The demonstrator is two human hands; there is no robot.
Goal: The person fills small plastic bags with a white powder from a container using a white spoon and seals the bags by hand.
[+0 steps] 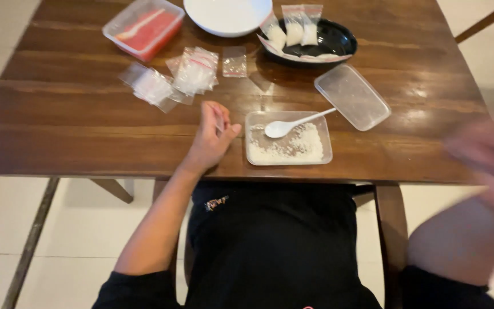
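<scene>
On the brown wooden desk (87,131), the left hand (211,140) rests by the edge, just beside a clear tray (288,138). Its grip is narrow, pinching what looks like 1 small clear bag. The tray holds white powder and a white spoon (293,123), lying ready to scoop. Its lid (352,96) lies off to the side. The right hand (487,147) is a blur, so I cannot tell its grip. Empty little bags (172,80) sit close. A black dish (315,40) holds filled bags.
</scene>
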